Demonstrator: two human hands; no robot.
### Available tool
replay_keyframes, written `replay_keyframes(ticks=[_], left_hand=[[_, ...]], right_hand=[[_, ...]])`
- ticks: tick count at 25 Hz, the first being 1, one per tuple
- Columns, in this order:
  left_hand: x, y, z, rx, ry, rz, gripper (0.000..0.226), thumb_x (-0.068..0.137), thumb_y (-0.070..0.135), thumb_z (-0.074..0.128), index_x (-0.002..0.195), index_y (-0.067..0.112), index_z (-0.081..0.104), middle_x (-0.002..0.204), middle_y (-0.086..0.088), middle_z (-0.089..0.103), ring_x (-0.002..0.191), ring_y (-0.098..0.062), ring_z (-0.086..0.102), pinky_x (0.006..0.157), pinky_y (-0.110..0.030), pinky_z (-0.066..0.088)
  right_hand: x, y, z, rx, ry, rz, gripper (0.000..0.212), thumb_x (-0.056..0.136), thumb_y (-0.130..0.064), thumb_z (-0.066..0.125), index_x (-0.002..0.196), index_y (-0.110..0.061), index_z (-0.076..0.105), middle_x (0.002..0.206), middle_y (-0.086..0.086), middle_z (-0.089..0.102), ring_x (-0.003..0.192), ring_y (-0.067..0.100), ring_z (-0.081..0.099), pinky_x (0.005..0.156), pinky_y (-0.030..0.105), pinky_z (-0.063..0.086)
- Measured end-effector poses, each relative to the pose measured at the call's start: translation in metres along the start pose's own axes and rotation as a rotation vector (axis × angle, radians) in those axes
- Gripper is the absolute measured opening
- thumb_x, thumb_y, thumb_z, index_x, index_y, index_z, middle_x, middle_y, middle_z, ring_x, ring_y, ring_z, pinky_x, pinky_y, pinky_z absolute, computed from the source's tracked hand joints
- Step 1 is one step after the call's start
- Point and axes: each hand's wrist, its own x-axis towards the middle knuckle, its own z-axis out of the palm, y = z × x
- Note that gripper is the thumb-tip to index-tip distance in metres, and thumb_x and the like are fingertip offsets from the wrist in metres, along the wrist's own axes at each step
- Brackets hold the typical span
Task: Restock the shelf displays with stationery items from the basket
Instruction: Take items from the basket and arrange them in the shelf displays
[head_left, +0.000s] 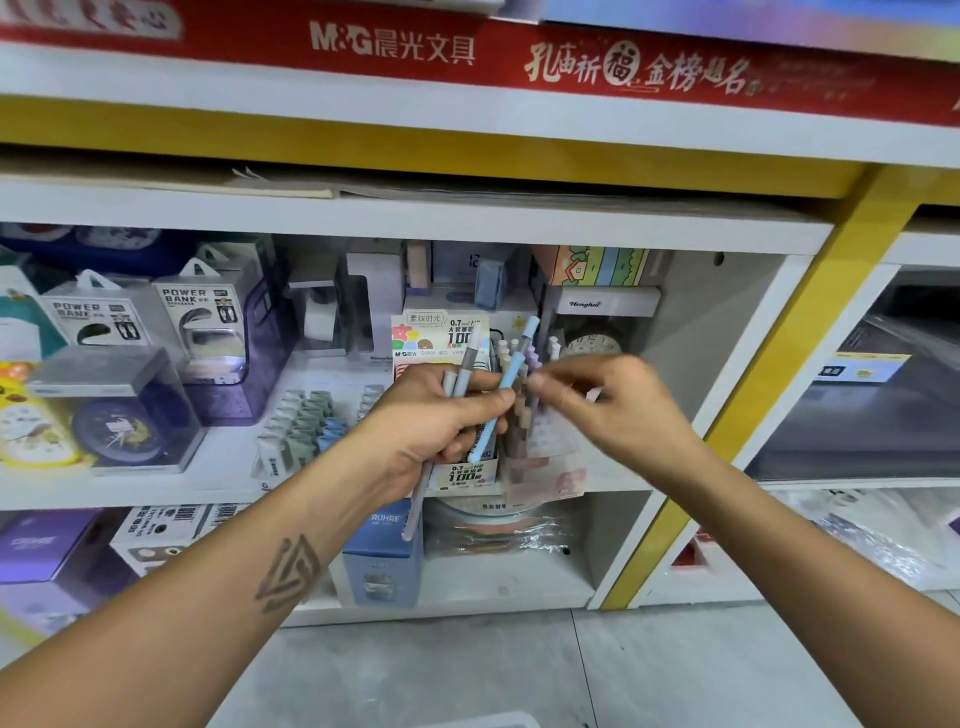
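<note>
Fingers of my left hand (436, 415) are curled round a small bunch of pens (464, 374), the thumb pressed across them; one grey pen runs down past my palm toward the lower shelf, and a light blue pen (511, 371) slants up to the right out of the same grip. Far to the left of that hand I see boxed power banks (200, 312) and a clear case with a blue clock (117, 426) on the white shelf (218, 457), then rows of pale green and blue erasers (306, 415) lying just beside my wrist. Behind both hands stands the pen display box (457, 475), printed with "0.7" and "100", with pastel pens upright in it, on that same shelf at the middle of the bay. My right hand (597, 400) hovers just beside the blue pen, fingertips drawn together near its barrel; it is blurred, so I cannot tell whether they actually pinch anything. Behind it sits a small round clock (592, 345) under a box marked "Henghui". A yellow post (810, 332) borders the bay on the right.
</note>
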Motion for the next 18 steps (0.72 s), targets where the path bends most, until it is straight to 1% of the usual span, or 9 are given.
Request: replay_keyframes(ticks=[3, 5, 7, 9, 11, 13, 14, 16, 18], left_hand=[[0.001, 0.002, 0.014, 0.060, -0.060, 0.014, 0.017, 0.085, 0.011, 0.075, 0.101, 0.009, 0.076, 0.069, -0.010, 0.068, 0.037, -0.009, 0.033, 0.037, -0.017, 0.026], [0.003, 0.003, 0.024, 0.113, -0.017, 0.035, 0.019, 0.084, 0.012, 0.077, 0.101, 0.007, 0.075, 0.064, -0.003, 0.068, 0.035, -0.006, 0.041, 0.036, -0.015, 0.031], [0.010, 0.003, 0.030, 0.245, 0.117, 0.118, 0.020, 0.079, 0.015, 0.083, 0.096, 0.011, 0.073, 0.064, 0.006, 0.067, 0.041, 0.001, 0.053, 0.041, -0.013, 0.041], [0.018, 0.001, 0.031, 0.423, 0.217, 0.193, 0.025, 0.073, 0.020, 0.087, 0.089, 0.022, 0.069, 0.065, 0.013, 0.061, 0.046, 0.008, 0.052, 0.047, -0.006, 0.040], [0.020, -0.004, 0.034, 0.587, 0.209, 0.217, 0.034, 0.068, 0.025, 0.090, 0.087, 0.029, 0.063, 0.064, 0.018, 0.056, 0.049, 0.015, 0.052, 0.045, -0.003, 0.036], [0.021, -0.012, 0.038, 0.772, 0.174, 0.254, 0.044, 0.064, 0.030, 0.091, 0.092, 0.037, 0.058, 0.073, 0.020, 0.056, 0.061, 0.018, 0.054, 0.049, -0.003, 0.038], [0.022, -0.016, 0.038, 0.849, 0.157, 0.277, 0.051, 0.063, 0.033, 0.091, 0.100, 0.041, 0.056, 0.084, 0.019, 0.055, 0.070, 0.012, 0.056, 0.056, -0.005, 0.041], [0.025, -0.022, 0.037, 0.972, 0.135, 0.289, 0.069, 0.063, 0.037, 0.090, 0.118, 0.043, 0.049, 0.103, 0.016, 0.049, 0.085, -0.003, 0.055, 0.073, -0.024, 0.050], [0.028, -0.025, 0.034, 1.011, 0.132, 0.294, 0.075, 0.064, 0.037, 0.089, 0.123, 0.045, 0.044, 0.107, 0.017, 0.044, 0.091, -0.011, 0.054, 0.079, -0.033, 0.052]], right_hand=[[0.010, -0.005, -0.009, 0.641, 0.089, 0.189, 0.020, 0.092, -0.023, 0.071, 0.110, -0.016, 0.069, 0.084, 0.005, 0.077, 0.067, 0.014, 0.067, 0.058, 0.024, 0.052], [0.015, -0.003, -0.012, 0.727, 0.123, 0.177, 0.019, 0.091, -0.007, 0.069, 0.110, -0.004, 0.068, 0.081, 0.013, 0.075, 0.066, 0.019, 0.068, 0.060, 0.026, 0.056], [0.021, 0.005, -0.022, 0.647, 0.212, 0.158, 0.021, 0.092, -0.003, 0.067, 0.113, -0.003, 0.069, 0.083, 0.014, 0.075, 0.066, 0.019, 0.068, 0.066, 0.026, 0.059], [0.026, 0.019, -0.034, 0.452, 0.302, 0.147, 0.024, 0.096, -0.007, 0.064, 0.119, -0.009, 0.069, 0.087, 0.012, 0.075, 0.070, 0.016, 0.068, 0.074, 0.025, 0.060], [0.028, 0.030, -0.033, 0.224, 0.283, 0.139, 0.026, 0.098, -0.010, 0.062, 0.123, -0.012, 0.070, 0.091, 0.005, 0.075, 0.075, 0.011, 0.071, 0.081, 0.024, 0.059], [0.031, 0.035, -0.021, 0.033, 0.213, 0.118, 0.026, 0.098, -0.010, 0.061, 0.122, -0.015, 0.070, 0.091, 0.004, 0.074, 0.077, 0.012, 0.072, 0.081, 0.025, 0.059], [0.033, 0.036, -0.015, -0.004, 0.191, 0.115, 0.023, 0.098, -0.010, 0.060, 0.118, -0.018, 0.068, 0.089, 0.003, 0.072, 0.077, 0.013, 0.071, 0.077, 0.024, 0.059], [0.038, 0.037, -0.007, 0.028, 0.175, 0.121, 0.015, 0.099, -0.010, 0.058, 0.102, -0.024, 0.056, 0.086, -0.001, 0.067, 0.076, 0.015, 0.070, 0.068, 0.019, 0.057], [0.042, 0.041, -0.001, -0.015, 0.165, 0.104, 0.017, 0.100, -0.012, 0.055, 0.094, -0.026, 0.046, 0.086, -0.001, 0.066, 0.079, 0.015, 0.069, 0.070, 0.030, 0.060]])
